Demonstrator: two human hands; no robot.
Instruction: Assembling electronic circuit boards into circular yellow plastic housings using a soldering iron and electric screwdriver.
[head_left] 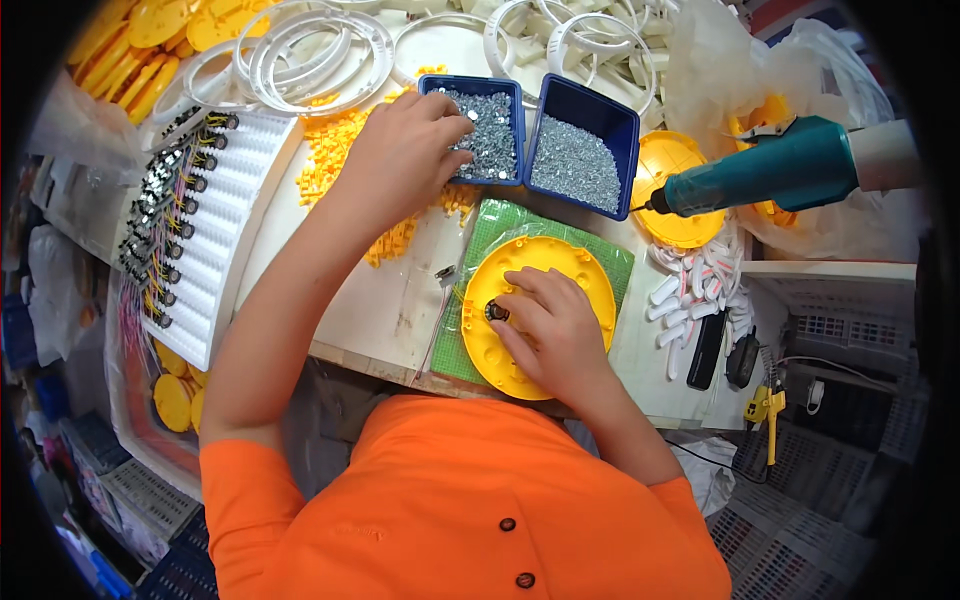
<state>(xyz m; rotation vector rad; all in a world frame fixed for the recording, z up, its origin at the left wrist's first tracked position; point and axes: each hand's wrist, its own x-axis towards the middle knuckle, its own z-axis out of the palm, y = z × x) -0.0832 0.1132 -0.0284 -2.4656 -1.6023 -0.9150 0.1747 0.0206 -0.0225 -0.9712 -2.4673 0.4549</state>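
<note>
My left hand [408,145] reaches over the left blue bin [519,150], which holds small shiny metal pieces. Its fingers are bent and apart, with no held piece visible between them. A round yellow plastic disc [588,272] rests on a green mat [622,262] in front of me. On the disc lies my right hand [553,335], its thumb and finger around a small round black part [497,311] left of the disc's middle. The palm covers part of the disc. Beside the first bin, a second blue bin [612,112] contains small silver screws [575,165].
A teal electric screwdriver [765,168] hangs at the right, its tip near the second bin. White foam tray [235,190] with wired black parts stands left. Small yellow pieces [335,150], white rings [320,60] and white plastic pieces [700,285] surround the work area.
</note>
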